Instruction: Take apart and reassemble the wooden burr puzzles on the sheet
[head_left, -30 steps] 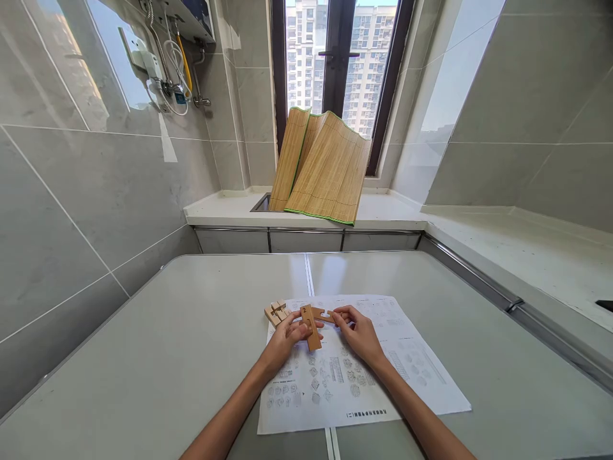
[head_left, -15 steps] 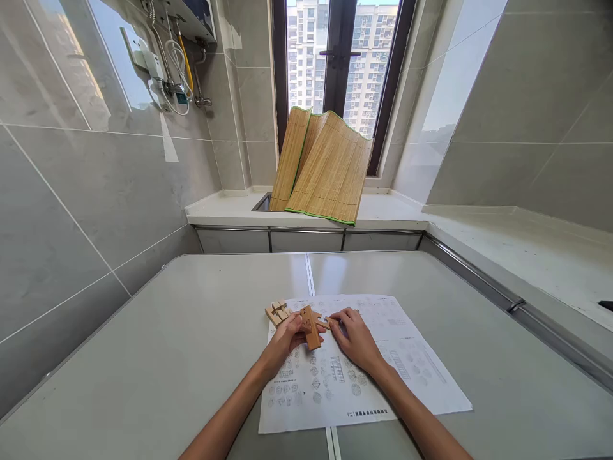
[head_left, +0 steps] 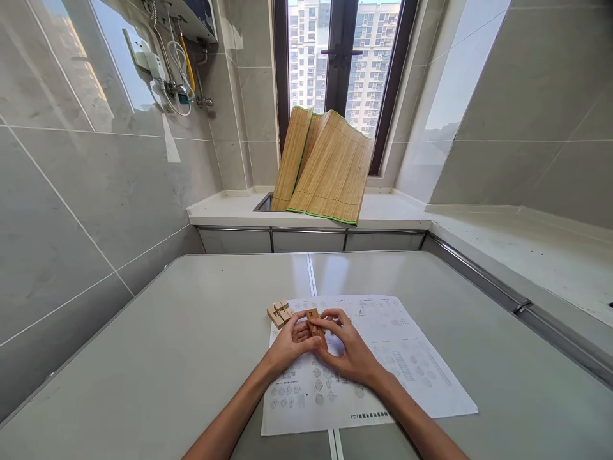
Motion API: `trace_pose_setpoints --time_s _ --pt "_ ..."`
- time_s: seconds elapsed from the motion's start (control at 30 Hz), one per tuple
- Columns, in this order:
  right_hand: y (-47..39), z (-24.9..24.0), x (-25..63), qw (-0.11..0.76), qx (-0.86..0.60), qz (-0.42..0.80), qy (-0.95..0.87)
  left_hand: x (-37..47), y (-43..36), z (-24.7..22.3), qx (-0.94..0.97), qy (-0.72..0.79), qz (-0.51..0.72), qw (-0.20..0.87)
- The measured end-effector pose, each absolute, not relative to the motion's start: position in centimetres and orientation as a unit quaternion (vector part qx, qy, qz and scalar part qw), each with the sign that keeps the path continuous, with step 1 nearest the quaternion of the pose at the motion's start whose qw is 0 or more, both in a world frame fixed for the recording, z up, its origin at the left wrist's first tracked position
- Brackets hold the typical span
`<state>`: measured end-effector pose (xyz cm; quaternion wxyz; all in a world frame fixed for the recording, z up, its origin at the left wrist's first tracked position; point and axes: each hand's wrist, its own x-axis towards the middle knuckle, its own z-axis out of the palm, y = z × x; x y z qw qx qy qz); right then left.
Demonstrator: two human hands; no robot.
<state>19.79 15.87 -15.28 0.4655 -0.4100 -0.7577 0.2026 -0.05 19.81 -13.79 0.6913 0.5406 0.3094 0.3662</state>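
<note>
Brown wooden puzzle pieces (head_left: pixel 313 315), with a dark mark on the top one, are held over the printed sheet between both hands. My left hand (head_left: pixel 288 345) is closed on their left side, thumb in front. From the right, my right hand (head_left: pixel 352 352) pinches them with its thumb and fingers. The fingers hide much of the pieces, so I cannot make out how they fit together. Several paler notched wooden pieces (head_left: pixel 280 314) lie just beyond my left hand, by the sheet's far left corner. Below the hands is the white printed sheet (head_left: pixel 407 377) with small diagrams.
The pale table (head_left: pixel 191 345) has a seam down its middle. Behind it runs a white ledge (head_left: pixel 225 214), where a folded bamboo mat (head_left: pixel 332 169) leans against the window. A white counter (head_left: pixel 527 236) stands along the right, and a tiled wall (head_left: pixel 71 211) along the left.
My right hand has moved left, bringing the small notched piece to the brown block. The block has turned more upright between both hands, and the fingers now wrap it from both sides.
</note>
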Motion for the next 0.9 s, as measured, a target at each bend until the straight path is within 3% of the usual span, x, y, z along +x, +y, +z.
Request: trace_pose_setpoints --time_s 0.9 --pt "16.48 -15.57 19.98 0.411 -0.488 0.198 -0.744 -0.29 20.07 -13.65 0.619 0.28 0.382 0.627"
